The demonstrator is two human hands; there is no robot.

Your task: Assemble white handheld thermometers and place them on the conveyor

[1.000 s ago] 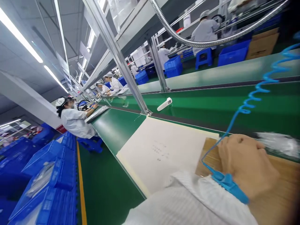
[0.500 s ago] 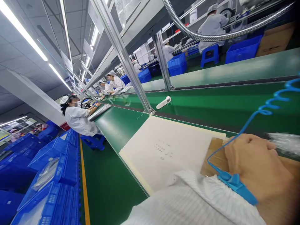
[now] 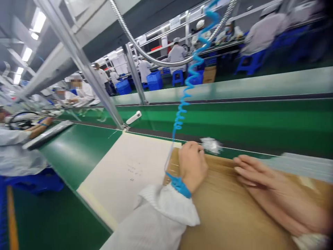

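Observation:
Brown cardboard (image 3: 221,208) lies on the bench before me, some of its surface smeared by motion. My left hand (image 3: 194,165), with a blue wrist strap (image 3: 179,186) over the white cuff, rests at its far left part. The fingers there are curled in, and what they hold, if anything, is hidden. From the strap a coiled blue cord (image 3: 186,90) rises. My right hand (image 3: 270,189) is over the right side of the cardboard, its fingers stretched out and blurred, with nothing visible in them. A crumpled clear plastic piece (image 3: 211,145) lies just beyond the left hand.
Left of the cardboard is a white sheet (image 3: 130,170) with handwriting. A white handheld device (image 3: 134,118) lies by the metal post (image 3: 85,69). Clear plastic (image 3: 304,165) lies at right. A metal flexible hose (image 3: 156,61) hangs overhead. Co-workers sit along the lines.
My view has swung to the right, so the sheet and post sit further left. My right hand and more of the cardboard have come into view. The left hand stays at the cardboard.

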